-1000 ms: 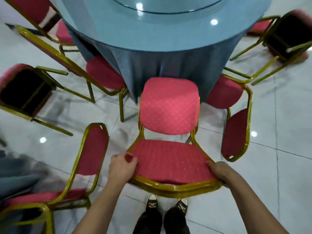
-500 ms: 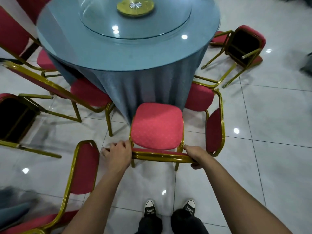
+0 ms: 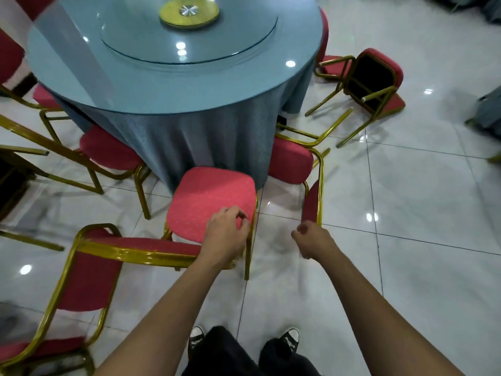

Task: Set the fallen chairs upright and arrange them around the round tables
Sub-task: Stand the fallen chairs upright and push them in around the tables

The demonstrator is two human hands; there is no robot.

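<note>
Head view, standing at the near edge of the round table [image 3: 173, 85]. One upright chair [image 3: 211, 202] stands on the tiled floor [image 3: 406, 213] with its seat pushed against the hanging blue tablecloth [image 3: 217, 142]; we judge this chair placed.

The left hand [image 3: 226, 234] hovers over the rear right corner of that seat, fingers loosely curled with nothing between them. We cannot tell whether the palm touches the chair's back rail. The right hand [image 3: 311, 238] hangs in the air, also loosely curled and empty.

The relation that matters next: a side-lying chair [image 3: 291, 161] rests on the floor just right of the upright one. The lower end of its backrest is just beside the right hand, which is the nearer grip. Its long axis runs from that hand away toward the table's near right edge, seat end farthest. We judge that lifting it calls for a hold on the gold frame at the backrest.

Materials: chairs have glossy gold tubular metal frames and rounded pads in red dotted fabric. The table carries a glass top with a glass turntable [image 3: 189, 39] on it. The floor is polished, reflective tile.

An overturned chair [image 3: 374, 82] lies by the table's right edge, legs pointing outward, and others lie tipped along the left edge.
</note>
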